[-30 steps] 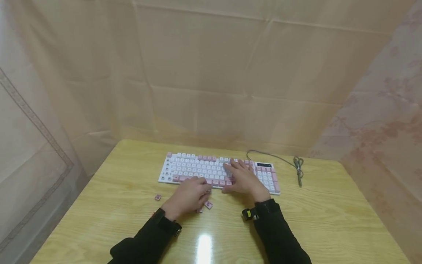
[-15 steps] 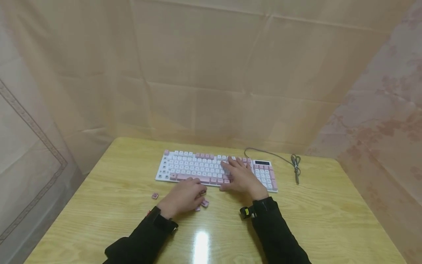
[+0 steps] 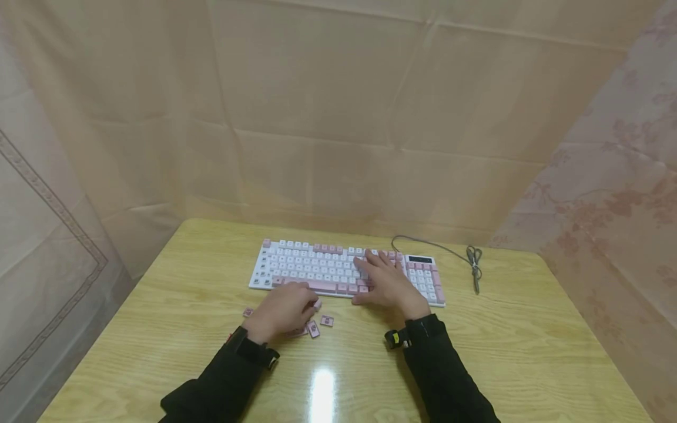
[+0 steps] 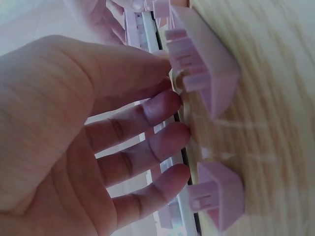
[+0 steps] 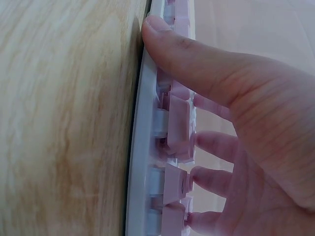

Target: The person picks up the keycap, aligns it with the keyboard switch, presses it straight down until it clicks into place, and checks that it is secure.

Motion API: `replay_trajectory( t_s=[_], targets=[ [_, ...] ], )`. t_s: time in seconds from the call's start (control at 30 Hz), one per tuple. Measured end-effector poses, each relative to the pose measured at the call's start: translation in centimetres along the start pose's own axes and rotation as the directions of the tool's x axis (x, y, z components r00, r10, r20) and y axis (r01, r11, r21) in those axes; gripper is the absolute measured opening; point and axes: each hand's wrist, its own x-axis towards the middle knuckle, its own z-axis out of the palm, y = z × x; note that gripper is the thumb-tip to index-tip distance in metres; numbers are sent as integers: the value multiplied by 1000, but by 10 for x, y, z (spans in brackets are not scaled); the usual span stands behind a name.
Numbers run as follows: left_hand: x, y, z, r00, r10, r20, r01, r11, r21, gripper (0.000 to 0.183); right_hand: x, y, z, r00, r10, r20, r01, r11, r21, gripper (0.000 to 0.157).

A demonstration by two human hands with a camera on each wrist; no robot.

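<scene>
A white and pink keyboard (image 3: 309, 267) lies on the wooden table, with bare switches showing along its left end. My left hand (image 3: 282, 308) is at its front edge, thumb and forefinger pinching a small pink keycap (image 3: 317, 304), mostly hidden by the fingers in the left wrist view. Several loose pink keycaps lie just in front of the keyboard, among them one keycap (image 3: 327, 321) right of the hand and an upturned keycap (image 4: 219, 196) with its stem showing. My right hand (image 3: 388, 285) rests spread over the keyboard's right part, thumb (image 5: 170, 42) against the front edge.
A grey cable (image 3: 431, 242) runs from the keyboard's back to a tied bundle (image 3: 474, 267) at the right. One pink keycap (image 3: 248, 312) lies apart at the left, beside the left wrist. A beige cloth (image 3: 317, 117) hangs behind the table.
My left hand has moved left along the keyboard's front edge with the pinched keycap, uncovering loose keycaps on the table. My right hand stays on the keyboard. The head view has shifted slightly.
</scene>
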Motion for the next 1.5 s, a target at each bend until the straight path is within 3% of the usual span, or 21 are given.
replay_trajectory(
  t_s=[0.23,0.4,0.53,0.8,1.07,1.23,1.37,1.5],
  targets=[
    [0,-1,-3,1000,1,-3,-1,1000,4,12,0,0,0,1000,1,9,-1,1000,-3,90],
    [1,0,-1,998,70,0,-70,997,-39,15,0,1,0,1000,-1,16,1,1000,-6,90],
    [1,-1,0,996,88,9,-88,996,-29,11,0,1,0,1000,-6,14,6,1000,-4,90],
    [1,-2,2,1000,2,13,-1,999,-34,9,-1,1,0,1000,-2,15,3,1000,-23,90],
    [1,-5,-4,998,-40,53,50,981,-185,23,0,2,1,1000,-6,6,6,1000,-13,89],
    [-2,-11,-10,996,-89,13,90,984,-157,14,-1,1,1,1000,-5,8,5,1000,-13,90],
    [-6,-18,-19,987,-163,-8,158,966,-203,27,-1,0,-1,1000,-8,10,8,1000,-1,90],
    [-14,-30,-30,970,-242,-22,229,941,-249,22,0,-1,-2,1000,-2,17,2,1000,8,89]
  ],
)
